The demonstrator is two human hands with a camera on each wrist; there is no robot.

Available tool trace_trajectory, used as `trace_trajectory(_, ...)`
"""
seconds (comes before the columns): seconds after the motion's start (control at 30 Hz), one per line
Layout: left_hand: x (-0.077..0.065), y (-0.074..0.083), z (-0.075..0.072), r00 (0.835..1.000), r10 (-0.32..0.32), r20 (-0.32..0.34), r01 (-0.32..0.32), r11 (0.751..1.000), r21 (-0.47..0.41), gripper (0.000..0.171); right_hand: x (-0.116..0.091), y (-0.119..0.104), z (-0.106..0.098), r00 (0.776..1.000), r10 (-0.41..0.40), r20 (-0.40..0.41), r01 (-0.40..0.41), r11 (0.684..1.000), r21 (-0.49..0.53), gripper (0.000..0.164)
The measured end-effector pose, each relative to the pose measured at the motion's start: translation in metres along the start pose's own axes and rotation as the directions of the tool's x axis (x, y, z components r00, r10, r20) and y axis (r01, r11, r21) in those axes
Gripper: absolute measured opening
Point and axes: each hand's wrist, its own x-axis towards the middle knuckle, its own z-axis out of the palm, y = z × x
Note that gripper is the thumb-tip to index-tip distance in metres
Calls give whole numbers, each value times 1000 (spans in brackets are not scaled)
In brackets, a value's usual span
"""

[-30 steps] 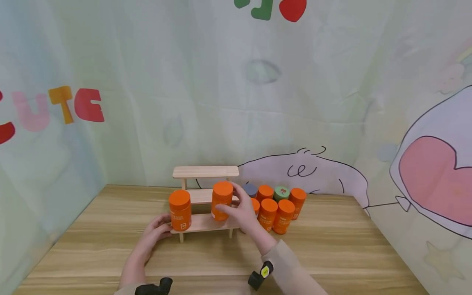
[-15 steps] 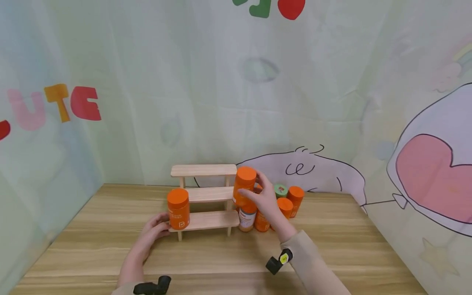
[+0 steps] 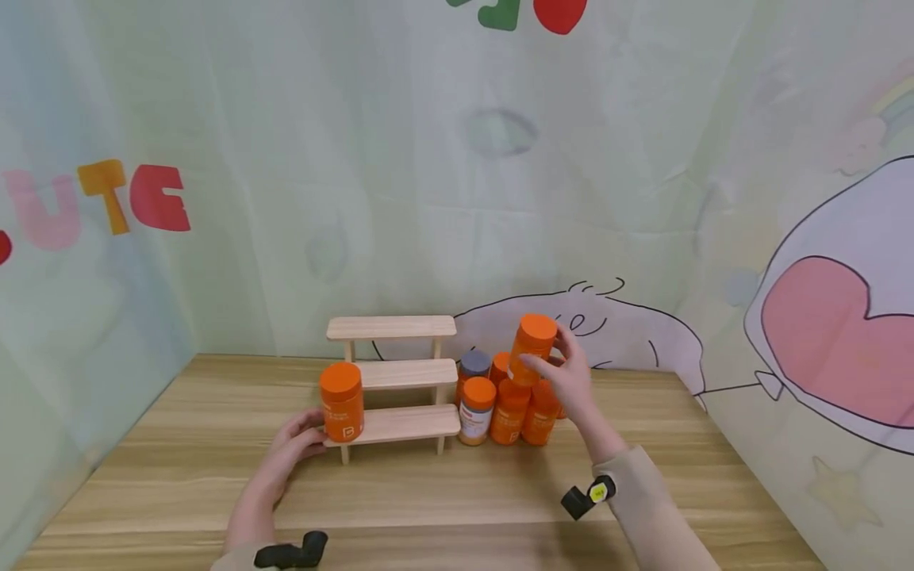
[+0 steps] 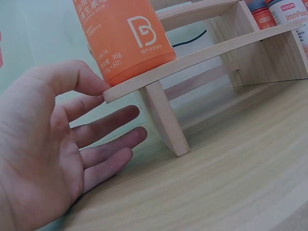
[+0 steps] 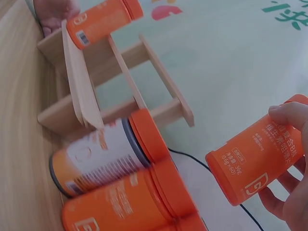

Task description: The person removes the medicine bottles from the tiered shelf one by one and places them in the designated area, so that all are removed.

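My right hand (image 3: 574,379) grips an orange supplement bottle (image 3: 529,361) and holds it raised above the group of bottles; the right wrist view shows this bottle (image 5: 252,161) tilted between thumb and fingers. Another orange bottle (image 3: 342,404) stands upright on the left end of the lowest tier of a three-tier wooden display rack (image 3: 410,424). My left hand (image 3: 293,448) is at that tier's left end. In the left wrist view, thumb and index finger of the left hand (image 4: 62,130) pinch the board's corner beside the bottle's base, while the other fingers extend loosely below.
Right of the rack stand several bottles: a white-labelled one with an orange lid (image 3: 474,412), one with a blue-grey lid (image 3: 474,365), and orange ones (image 3: 508,416), some partly hidden by my right hand. A printed curtain (image 3: 400,198) backs the wooden table (image 3: 400,507).
My right hand has carried the orange bottle from above the lowest tier rightward, off the rack and over the group. The left hand and the bottle beside it stay put.
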Motion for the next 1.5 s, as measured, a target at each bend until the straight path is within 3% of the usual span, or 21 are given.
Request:
trace_trajectory(0.37, 0, -3, -2, 1000, -8, -10, 8, 1000, 7, 50, 2, 11, -47, 991, 30, -128, -36, 998, -50, 61)
trace_trajectory(0.63, 2, -3, -2, 1000, -8, 5, 8, 1000, 16, 50, -6, 24, -65, 978, 81, -194, -98, 992, -79, 64)
trace_trajectory(0.93, 2, -3, -2, 1000, -1, -3, 1, 1000, 6, 49, -15, 36, -71, 965, 119, -232, -137, 988, -65, 64)
trace_trajectory(1.13, 2, -4, -1, 1000, 4, -25, -4, 1000, -10, 48, -22, 43, -71, 963, 185, -195, -205, 975, -84, 68)
trace_trajectory(1.5, 2, -1, 0, 1000, -10, -13, 10, 1000, -8, 49, -38, 65, -59, 953, 221, -207, -245, 965, -95, 67)
